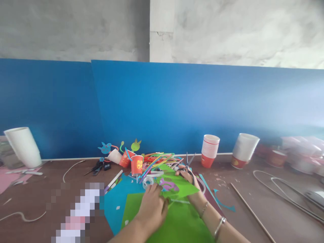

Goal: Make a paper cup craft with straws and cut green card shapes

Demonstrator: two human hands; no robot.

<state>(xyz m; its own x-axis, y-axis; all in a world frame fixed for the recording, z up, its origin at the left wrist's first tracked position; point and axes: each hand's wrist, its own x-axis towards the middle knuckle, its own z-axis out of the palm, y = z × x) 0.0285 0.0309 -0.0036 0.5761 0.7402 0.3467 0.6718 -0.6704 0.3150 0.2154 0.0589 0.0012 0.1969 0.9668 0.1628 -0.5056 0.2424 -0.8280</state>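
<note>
Near the middle of the table, my left hand point(152, 206) has its fingers closed on the left edge of a green paper piece point(186, 189). A purple cutout point(169, 185) lies against that piece. My right hand point(188, 178) is at the paper's right side, its fingers around the handles of scissors point(188, 161), whose blades point up and stand apart. Part of the handles is hidden by the fingers. Below both hands lies a larger green sheet point(134, 206), on top of a blue sheet point(111, 206). A clear tape roll point(148, 182) sits just above my left hand.
Colourful straws point(162, 158) lie behind the hands, beside a red cup point(137, 165) and animal cutouts point(136, 145). Stacked cups point(210, 150) and more cups point(244, 150) stand right. A stick point(250, 211) and cables point(286, 189) lie right; a white cup stack point(24, 146) stands left.
</note>
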